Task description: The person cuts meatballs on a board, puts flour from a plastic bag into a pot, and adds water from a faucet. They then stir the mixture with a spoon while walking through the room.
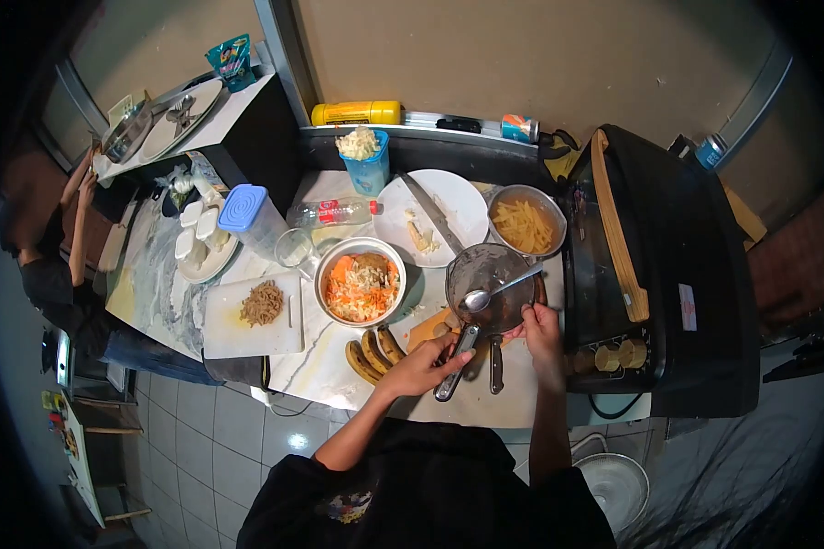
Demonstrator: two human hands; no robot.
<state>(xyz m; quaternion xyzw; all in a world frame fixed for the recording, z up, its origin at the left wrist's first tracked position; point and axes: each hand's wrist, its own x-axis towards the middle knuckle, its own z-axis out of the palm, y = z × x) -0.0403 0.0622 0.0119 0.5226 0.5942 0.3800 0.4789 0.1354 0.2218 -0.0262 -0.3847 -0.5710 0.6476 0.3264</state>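
Observation:
A dark-bottomed saucepan [485, 316] is tilted toward me, with a metal spoon [477, 300] lying in it. My left hand [421, 366] is closed on the saucepan's handle. At the pan's right side, my right hand [540, 331] grips its edge; the fingertips are partly hidden. Below the pan, a black-handled knife [496, 364] rests by a wooden board [428, 331]. Bananas [374, 355] lie beside my left hand. Farther off are a pot of shredded orange and white food [364, 285], a bowl of cut yellow strips [525, 224] and a white plate [467, 203] bearing a large knife [432, 212].
A black oven [664, 274] stands close on the right. Toward the left are a white cutting board [224, 339] with shredded meat [262, 303], a drinking glass [295, 250] and a blue-lidded container [252, 221]. Another person [55, 274] is at the far left.

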